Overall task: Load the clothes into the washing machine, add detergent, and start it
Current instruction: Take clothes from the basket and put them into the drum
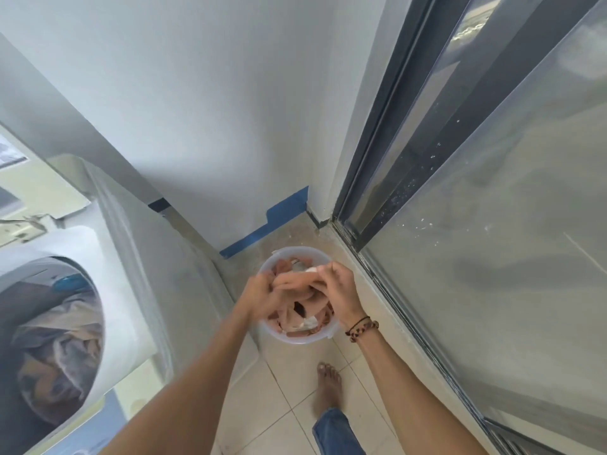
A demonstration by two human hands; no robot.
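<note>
A translucent white bucket (297, 341) stands on the tiled floor in the corner, filled with pinkish-tan clothes (303, 315). Both hands reach down into it. My left hand (262, 295) is closed on the clothes at the bucket's left side. My right hand (338, 290), with beaded bracelets on the wrist, grips the same bundle from the right. At the far left stands the white top-loading washing machine (124, 257), its drum opening (52, 343) uncovered with several garments lying inside.
A white wall with a blue taped skirting (262, 229) rises behind the bucket. A dark-framed sliding glass door (460, 224) runs along the right. My bare foot (328, 385) and jeans leg stand on the tiles just below the bucket.
</note>
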